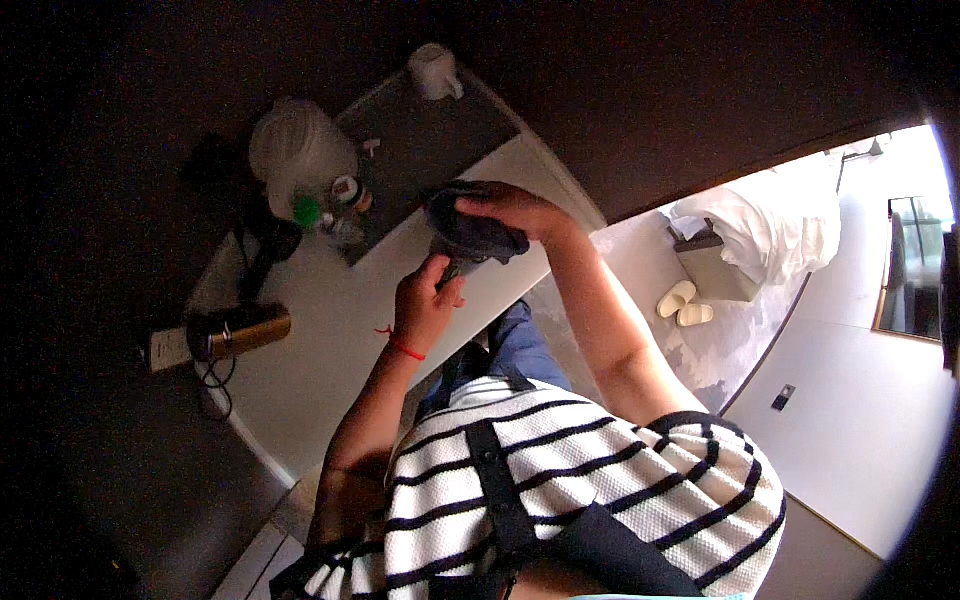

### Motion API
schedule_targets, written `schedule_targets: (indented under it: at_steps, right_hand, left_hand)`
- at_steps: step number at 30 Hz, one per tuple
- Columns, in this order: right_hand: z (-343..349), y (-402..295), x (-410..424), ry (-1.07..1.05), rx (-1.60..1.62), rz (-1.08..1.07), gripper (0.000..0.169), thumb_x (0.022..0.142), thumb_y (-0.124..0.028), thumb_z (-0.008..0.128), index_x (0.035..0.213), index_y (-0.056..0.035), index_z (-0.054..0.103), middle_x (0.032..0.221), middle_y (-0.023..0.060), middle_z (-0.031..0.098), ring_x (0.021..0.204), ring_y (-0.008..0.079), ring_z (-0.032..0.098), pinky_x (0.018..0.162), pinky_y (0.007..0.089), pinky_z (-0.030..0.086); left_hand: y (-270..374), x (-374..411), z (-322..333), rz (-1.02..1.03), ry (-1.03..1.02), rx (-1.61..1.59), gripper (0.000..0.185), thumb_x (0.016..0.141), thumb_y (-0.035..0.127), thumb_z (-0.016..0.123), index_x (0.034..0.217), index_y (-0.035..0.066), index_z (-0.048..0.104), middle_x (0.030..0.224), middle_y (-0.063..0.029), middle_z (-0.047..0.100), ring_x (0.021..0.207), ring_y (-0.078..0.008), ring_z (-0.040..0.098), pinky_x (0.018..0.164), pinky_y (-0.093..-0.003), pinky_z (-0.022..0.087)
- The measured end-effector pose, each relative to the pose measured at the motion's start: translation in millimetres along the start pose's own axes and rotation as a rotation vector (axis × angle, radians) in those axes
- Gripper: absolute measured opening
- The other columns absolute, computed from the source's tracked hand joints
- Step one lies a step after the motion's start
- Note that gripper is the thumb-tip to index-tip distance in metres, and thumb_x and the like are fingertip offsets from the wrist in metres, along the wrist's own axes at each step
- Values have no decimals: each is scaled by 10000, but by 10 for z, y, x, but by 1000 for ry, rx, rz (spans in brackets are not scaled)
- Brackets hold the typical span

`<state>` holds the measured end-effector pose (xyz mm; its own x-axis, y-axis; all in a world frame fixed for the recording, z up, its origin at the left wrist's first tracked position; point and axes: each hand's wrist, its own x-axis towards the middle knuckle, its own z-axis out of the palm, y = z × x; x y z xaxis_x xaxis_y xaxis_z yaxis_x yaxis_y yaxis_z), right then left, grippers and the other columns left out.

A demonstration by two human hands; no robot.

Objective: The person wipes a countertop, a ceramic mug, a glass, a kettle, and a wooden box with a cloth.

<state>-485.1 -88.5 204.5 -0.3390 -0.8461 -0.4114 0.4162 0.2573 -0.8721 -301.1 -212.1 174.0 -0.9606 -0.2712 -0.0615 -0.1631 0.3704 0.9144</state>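
Both hands are raised over the near edge of a pale countertop (322, 300). My right hand (517, 210) grips a dark, soft-looking item (476, 225), perhaps cloth, with the thumb on top of it. Directly below, my left hand (429, 296) is closed around a dark grey, slightly shiny object (466, 262) that meets the soft item's underside. Shadow hides what this lower object is. A red string bracelet (407, 349) circles my left wrist.
Left of my hands sit a plastic bag (300, 150), a green cap (306, 211), a small jar (346, 189) and a gold cylinder (251, 330) by a cable (217, 386). A white jug (435, 71) stands at the far corner. Slippers (676, 298) lie on the floor at right.
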Motion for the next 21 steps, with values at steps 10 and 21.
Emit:
schedule_targets:
  at_steps: [10,21]
  right_hand:
    - [118,505,-12,286,79,-203,389,860,-286,647,1112,1,576,972,88,660,828,172,629,706,308,513]
    - [478,1109,-89,174,416,-549,299,907,-312,529,1116,-109,594,1078,47,629,954,192,612,836,343,511]
  left_hand:
    - [-184,-144,35,-80,-97,-205,181,884,152,562,961,-4,513,706,-87,627,613,-166,675,545,-277,505]
    - [144,-186,-89,212,-116,31,186,854,137,607,979,24,528,832,-137,662,688,-269,681,576,-357,514]
